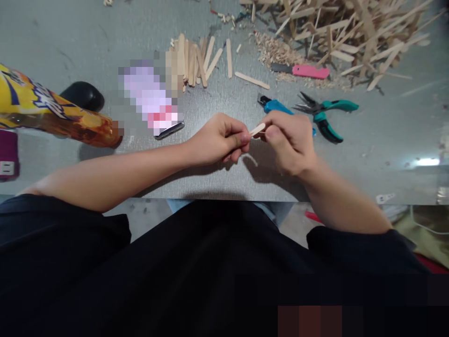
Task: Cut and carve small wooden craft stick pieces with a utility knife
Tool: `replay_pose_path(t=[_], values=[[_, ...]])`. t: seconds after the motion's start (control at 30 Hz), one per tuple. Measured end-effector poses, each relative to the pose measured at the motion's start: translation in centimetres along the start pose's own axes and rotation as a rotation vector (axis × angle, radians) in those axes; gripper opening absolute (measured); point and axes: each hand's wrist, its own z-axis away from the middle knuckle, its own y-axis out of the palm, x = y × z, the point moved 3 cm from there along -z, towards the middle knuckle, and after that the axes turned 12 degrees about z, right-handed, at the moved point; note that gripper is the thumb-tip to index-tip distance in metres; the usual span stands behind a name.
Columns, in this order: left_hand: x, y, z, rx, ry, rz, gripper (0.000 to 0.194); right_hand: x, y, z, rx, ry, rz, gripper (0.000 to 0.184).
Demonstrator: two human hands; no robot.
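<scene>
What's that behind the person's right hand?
A blue tool: its dark tip shows on one side of the right hand, a bit of blue on the other. The hand covers its middle, which can't be seen.

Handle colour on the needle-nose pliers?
Teal green with black on the needle-nose pliers; shows best in the head view.

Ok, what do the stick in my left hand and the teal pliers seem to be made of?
The stick in your left hand looks like wood: pale tan, apparently unvarnished. The pliers seem to be metal at the jaws, which look dark grey; each teal-and-black grip could be plastic or rubber.
</scene>
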Motion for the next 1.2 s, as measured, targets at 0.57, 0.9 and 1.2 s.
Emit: replay_pose_path(t=[0.57,0.9,1.2], values=[[0.8,0.9,0.8,0.016,0.059,0.004,0.039,0.2,2.5,1.5,-0.144,0.128,0.019,0.08],[1.2,0.8,0.6,0.038,0.069,-0.011,0.038,0.1,2.5,1.5,-0.108,0.103,0.007,0.082],[1.4,0.9,0.6,0.087,0.044,0.019,0.04,1.1,2.2,1.5,-0.086,0.105,-0.053,0.08]])
